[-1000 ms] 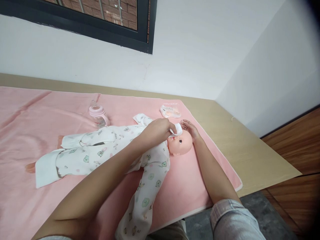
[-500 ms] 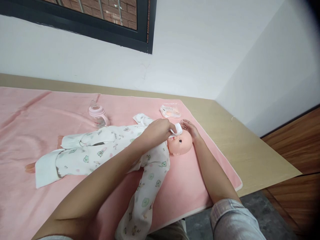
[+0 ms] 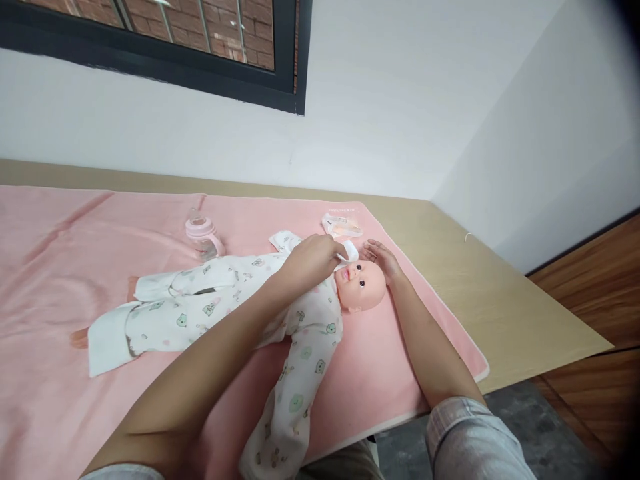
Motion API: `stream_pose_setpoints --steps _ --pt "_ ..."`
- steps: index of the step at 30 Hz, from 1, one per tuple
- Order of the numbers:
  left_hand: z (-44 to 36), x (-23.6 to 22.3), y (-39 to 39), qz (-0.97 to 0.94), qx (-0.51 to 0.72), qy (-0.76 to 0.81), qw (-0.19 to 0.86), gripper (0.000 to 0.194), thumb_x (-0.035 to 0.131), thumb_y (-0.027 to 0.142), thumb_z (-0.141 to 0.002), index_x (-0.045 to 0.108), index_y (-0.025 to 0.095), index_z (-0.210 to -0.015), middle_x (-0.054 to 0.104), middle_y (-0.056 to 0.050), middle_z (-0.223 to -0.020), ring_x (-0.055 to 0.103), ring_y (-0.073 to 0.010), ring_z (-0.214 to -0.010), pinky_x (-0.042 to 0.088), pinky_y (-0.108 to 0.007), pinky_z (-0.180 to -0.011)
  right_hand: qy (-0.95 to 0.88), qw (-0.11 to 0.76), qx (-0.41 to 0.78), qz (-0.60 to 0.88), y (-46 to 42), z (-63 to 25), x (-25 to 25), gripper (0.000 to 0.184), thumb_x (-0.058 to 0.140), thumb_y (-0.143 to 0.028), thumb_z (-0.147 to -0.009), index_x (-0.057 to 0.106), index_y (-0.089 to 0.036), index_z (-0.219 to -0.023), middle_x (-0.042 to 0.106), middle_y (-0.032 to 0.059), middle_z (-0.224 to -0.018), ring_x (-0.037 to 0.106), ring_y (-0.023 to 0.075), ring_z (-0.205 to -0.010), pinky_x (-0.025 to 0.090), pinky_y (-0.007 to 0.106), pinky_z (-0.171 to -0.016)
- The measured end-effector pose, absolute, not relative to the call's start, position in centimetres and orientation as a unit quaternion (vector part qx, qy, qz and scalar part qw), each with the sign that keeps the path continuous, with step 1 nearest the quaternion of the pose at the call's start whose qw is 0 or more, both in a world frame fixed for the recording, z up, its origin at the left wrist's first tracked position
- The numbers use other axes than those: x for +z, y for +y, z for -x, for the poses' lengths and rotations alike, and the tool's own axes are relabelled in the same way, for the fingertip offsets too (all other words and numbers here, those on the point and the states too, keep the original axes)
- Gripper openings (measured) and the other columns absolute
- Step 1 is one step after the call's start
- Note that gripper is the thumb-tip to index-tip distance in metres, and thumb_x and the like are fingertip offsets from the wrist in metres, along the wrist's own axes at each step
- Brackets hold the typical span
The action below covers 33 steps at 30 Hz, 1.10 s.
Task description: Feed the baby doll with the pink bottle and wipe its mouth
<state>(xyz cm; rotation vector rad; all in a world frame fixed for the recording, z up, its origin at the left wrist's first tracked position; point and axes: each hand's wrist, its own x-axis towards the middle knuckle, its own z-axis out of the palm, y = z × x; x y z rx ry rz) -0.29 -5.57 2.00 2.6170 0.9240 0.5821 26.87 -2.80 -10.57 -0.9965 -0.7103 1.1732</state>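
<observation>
A baby doll (image 3: 364,285) lies on its back on the pink blanket (image 3: 370,373), its head toward the right. It wears a white suit with a small animal print (image 3: 220,303). My left hand (image 3: 315,257) reaches over the doll's chest, fingers closed on a small white cloth (image 3: 349,251) beside the cheek. Both eyes and the mouth are uncovered. Just past the top of the head, my right hand (image 3: 383,259) has its fingers apart and holds nothing. Whether it touches the head, I cannot tell.
A pink-topped baby bottle (image 3: 203,237) stands beyond the doll's legs. Behind my hands is a clear plastic packet (image 3: 342,225). The wooden tabletop (image 3: 450,267) shows around the blanket, with a white wall (image 3: 370,120) at the back.
My left hand has drawn the white cloth slightly back from the doll's face, so both eyes and the mouth now show. My right hand stays near the head. The view has shifted a little.
</observation>
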Motion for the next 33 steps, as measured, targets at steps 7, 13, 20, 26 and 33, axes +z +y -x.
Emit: stream_pose_setpoints --steps 7,13,20,26,33 --pt "1.8 2.9 -5.2 -0.900 0.226 0.347 0.134 0.040 0.047 0.003 -0.075 0.076 0.024 -0.092 0.061 -0.005 -0.118 0.056 -0.0249 -0.107 0.046 -0.033 -0.086 -0.632 0.546 0.386 0.393 -7.1 -23.1 -2.2 0.015 0.058 -0.015 -0.071 0.070 -0.023 -0.070 0.067 0.0001 -0.118 0.051 0.0249 -0.125 0.043 0.042 -0.106" --pt "2.9 3.4 -4.6 -0.885 0.266 0.363 0.117 0.033 0.050 0.008 -0.079 0.075 0.024 -0.093 0.057 -0.006 -0.125 0.052 -0.0264 -0.116 0.041 -0.040 -0.101 -0.822 0.346 0.142 0.429 -11.6 -17.1 2.5 0.038 0.048 -0.006 -0.076 0.074 -0.030 -0.089 0.054 -0.0065 -0.138 0.029 0.0256 -0.143 0.024 0.052 -0.118" --pt "3.8 4.4 -4.9 -0.879 0.301 0.351 0.117 0.031 0.049 0.009 -0.079 0.074 0.023 -0.091 0.062 -0.005 -0.119 0.055 -0.0242 -0.112 0.042 -0.039 -0.099 -0.774 0.385 0.105 0.491 -12.5 -15.2 2.2 0.037 0.047 -0.010 -0.083 0.070 -0.030 -0.102 0.062 -0.0017 -0.127 0.050 0.0231 -0.127 0.039 0.045 -0.108" --pt "3.7 4.6 -5.3 -0.881 0.304 0.357 0.070 0.027 0.052 0.012 -0.080 0.075 0.020 -0.093 0.065 -0.005 -0.110 0.058 -0.0252 -0.106 0.043 -0.038 -0.099 -0.754 0.393 0.137 0.508 -13.3 -13.5 2.7 0.034 0.048 -0.015 -0.085 0.071 -0.030 -0.105 0.065 -0.0002 -0.124 0.056 0.0234 -0.123 0.040 0.041 -0.107" --pt "4.3 6.8 -8.8 -0.878 0.364 0.309 0.044 0.036 0.050 0.012 -0.088 0.065 0.021 -0.120 0.061 -0.005 -0.123 0.052 -0.0258 -0.118 0.044 -0.043 -0.103 -0.708 0.457 0.124 0.524 -11.4 -14.3 2.7 0.025 0.052 -0.025 -0.088 0.072 -0.025 -0.103 0.071 0.0023 -0.110 0.064 0.0217 -0.106 0.046 0.035 -0.097"
